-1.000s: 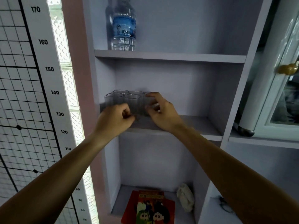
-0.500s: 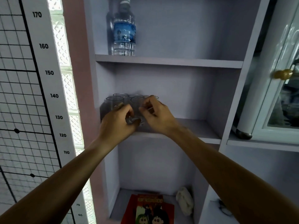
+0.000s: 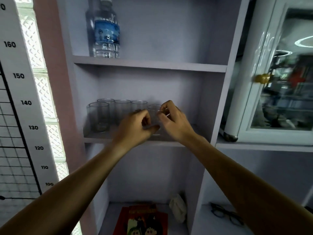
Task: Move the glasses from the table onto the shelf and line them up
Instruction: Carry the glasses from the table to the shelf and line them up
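**Both hands on one glass at the middle shelf**

Five clear glasses stand on the middle shelf [image 3: 94, 138]. Four sit in a cluster [image 3: 116, 114] toward the left wall; the fifth glass [image 3: 154, 116] stands upright just to their right, near the front edge. The left hand [image 3: 135, 128] curls round its left side, thumb low against its base. The right hand [image 3: 172, 122] pinches its rim, so each grip holds this glass. A water bottle [image 3: 106, 31] stands on the shelf above.
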Demonstrator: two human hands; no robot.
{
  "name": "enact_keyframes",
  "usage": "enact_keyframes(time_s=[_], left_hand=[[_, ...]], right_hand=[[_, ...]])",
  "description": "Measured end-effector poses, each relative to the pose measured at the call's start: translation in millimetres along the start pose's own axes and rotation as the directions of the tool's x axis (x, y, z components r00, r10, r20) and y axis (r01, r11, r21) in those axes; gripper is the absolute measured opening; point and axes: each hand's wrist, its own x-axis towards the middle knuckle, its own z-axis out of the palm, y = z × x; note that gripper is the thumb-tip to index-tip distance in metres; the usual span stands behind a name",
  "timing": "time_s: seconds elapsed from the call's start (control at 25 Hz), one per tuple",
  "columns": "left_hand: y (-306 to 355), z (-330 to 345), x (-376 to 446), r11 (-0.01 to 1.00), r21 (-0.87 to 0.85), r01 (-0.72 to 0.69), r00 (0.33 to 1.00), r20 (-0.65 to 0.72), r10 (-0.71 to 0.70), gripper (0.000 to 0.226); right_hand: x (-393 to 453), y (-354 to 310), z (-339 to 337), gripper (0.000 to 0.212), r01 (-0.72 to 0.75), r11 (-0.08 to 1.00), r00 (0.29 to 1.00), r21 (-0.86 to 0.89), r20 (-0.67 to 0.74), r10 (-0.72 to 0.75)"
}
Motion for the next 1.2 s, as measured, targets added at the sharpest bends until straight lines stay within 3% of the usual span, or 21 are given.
enact_keyframes(time_s=[0.16, 0.4, 0.52, 0.76, 0.92, 1.08, 1.2], left_hand=[[4, 11, 11, 0.998, -0.023, 0.061, 0.997, 0.042, -0.060, 0.035], [1, 20, 14, 0.986, -0.025, 0.162, 0.986, 0.052, -0.161, 0.020], [1, 21, 14, 0.976, 0.000, 0.219, 0.976, 0.014, -0.219, 0.011], [0, 16, 13, 0.969, -0.002, 0.245, 0.969, 0.023, -0.245, 0.032], [-1, 15, 12, 0.964, -0.030, 0.262, 0.965, 0.021, -0.262, 0.034], [-13, -1, 2, 0.960, 0.024, 0.279, 0.960, -0.019, -0.278, 0.031], [-29, -26, -12, 0.954, 0.076, 0.289, 0.957, -0.055, -0.285, 0.025]], right_hand=[[-2, 6, -8, 0.011, -0.048, 0.999, 0.999, 0.023, -0.001, 0.048], [-6, 11, -9, 0.037, -0.125, 0.987, 0.992, 0.098, 0.010, 0.124], [-5, 11, -6, 0.035, -0.121, 0.988, 0.993, 0.093, 0.011, 0.121], [-3, 7, -3, 0.035, -0.140, 0.984, 0.990, 0.114, 0.041, 0.136], [-4, 8, 0, 0.033, -0.130, 0.987, 0.992, 0.098, 0.021, 0.128], [-1, 2, 14, 0.024, -0.041, 0.998, 0.999, 0.049, -0.030, 0.043], [6, -11, 38, 0.022, 0.026, 0.999, 1.000, 0.046, 0.016, -0.027]])
